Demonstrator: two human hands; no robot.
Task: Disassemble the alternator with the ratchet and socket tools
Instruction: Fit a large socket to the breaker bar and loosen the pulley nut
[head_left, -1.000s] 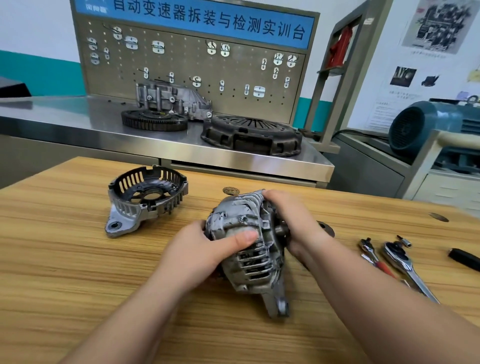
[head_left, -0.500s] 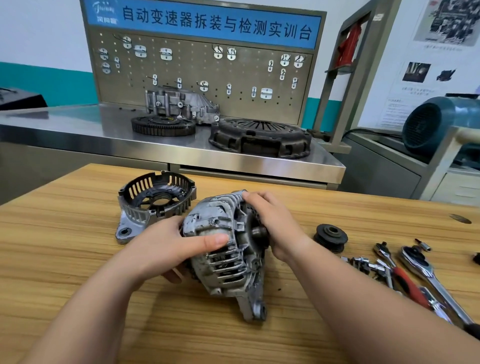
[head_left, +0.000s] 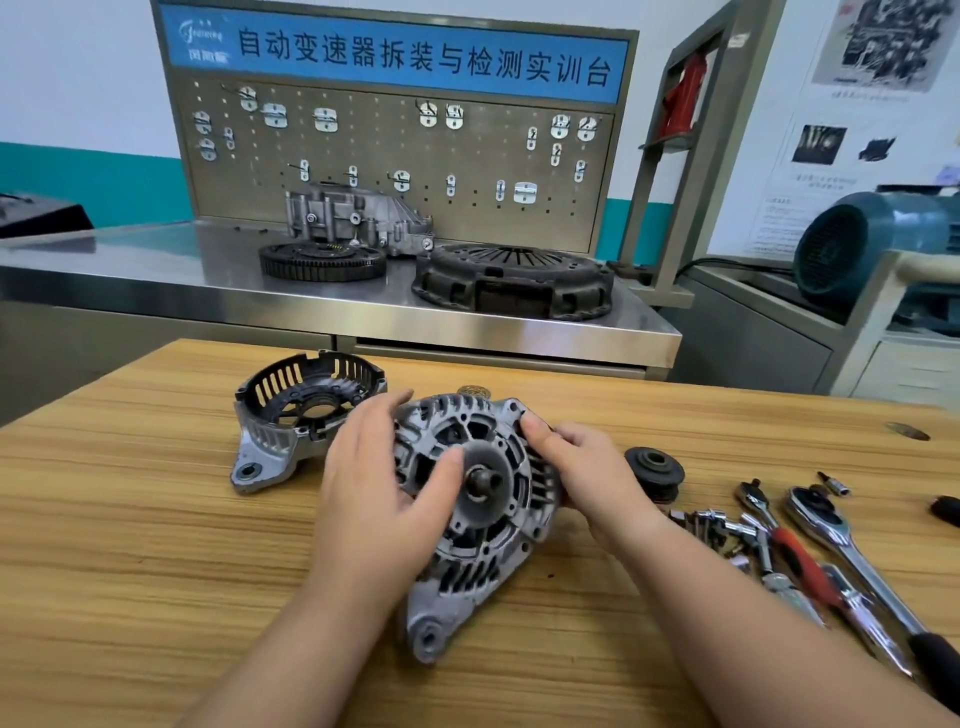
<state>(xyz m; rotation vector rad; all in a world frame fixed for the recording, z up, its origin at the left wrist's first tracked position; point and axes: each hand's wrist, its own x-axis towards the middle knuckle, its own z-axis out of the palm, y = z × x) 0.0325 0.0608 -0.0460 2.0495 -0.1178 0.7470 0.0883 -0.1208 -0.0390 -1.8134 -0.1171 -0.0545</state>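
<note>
The left hand (head_left: 384, 493) and right hand (head_left: 587, 467) clasp the alternator (head_left: 488, 525) mid-frame. A slack hold could drop it onto the bench (head_left: 130, 519).

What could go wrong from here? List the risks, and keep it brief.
1. The grey cast-metal alternator body appears tilted on the wooden table, held only by the left hand and right hand; it could slip and pinch fingers.
2. The round black pulley and loose chrome sockets lie beside the right forearm; a sweep might knock them away.
</note>
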